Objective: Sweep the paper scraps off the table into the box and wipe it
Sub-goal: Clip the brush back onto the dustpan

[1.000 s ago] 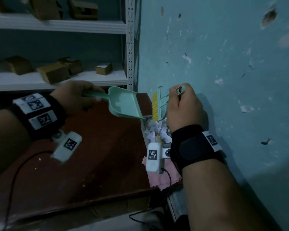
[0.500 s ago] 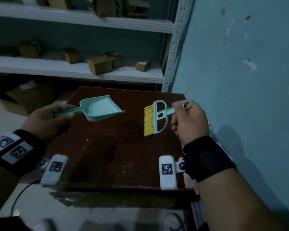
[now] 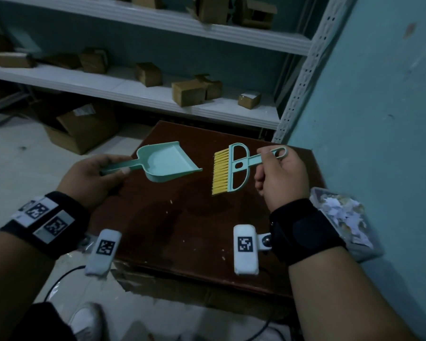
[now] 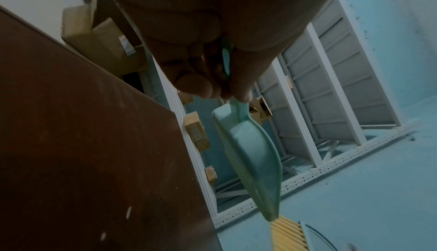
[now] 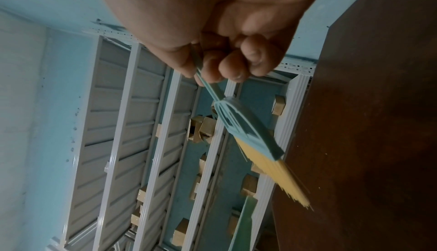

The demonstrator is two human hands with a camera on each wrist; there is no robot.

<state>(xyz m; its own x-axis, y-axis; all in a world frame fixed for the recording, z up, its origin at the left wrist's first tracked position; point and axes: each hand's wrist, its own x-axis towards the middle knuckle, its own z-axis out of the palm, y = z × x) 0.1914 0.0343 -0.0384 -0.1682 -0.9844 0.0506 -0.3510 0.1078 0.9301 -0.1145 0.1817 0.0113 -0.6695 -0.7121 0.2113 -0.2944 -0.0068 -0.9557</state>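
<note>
My left hand (image 3: 94,175) grips the handle of a mint green dustpan (image 3: 167,163), held above the dark brown table (image 3: 182,230) with its mouth toward the brush. My right hand (image 3: 278,175) grips the handle of a mint brush with yellow bristles (image 3: 229,171), also in the air, bristles pointing left. In the left wrist view the dustpan (image 4: 250,154) hangs below my curled fingers (image 4: 194,85). In the right wrist view the brush (image 5: 255,139) slants from my fingers (image 5: 234,68) toward the table. A clear box of white paper scraps (image 3: 342,217) sits at the table's right edge behind my right wrist. A few tiny specks (image 3: 223,252) dot the tabletop.
White metal shelves (image 3: 138,92) with small cardboard boxes stand behind the table. A blue wall (image 3: 379,119) runs along the right. An open cardboard carton (image 3: 84,126) lies on the floor at the left. A cable and a shoe (image 3: 89,318) show below the table's near edge.
Both hands drew back from over the scrap box at the wall to above the table's middle. The dustpan and brush have come apart. The head view has tilted and shifted left.
</note>
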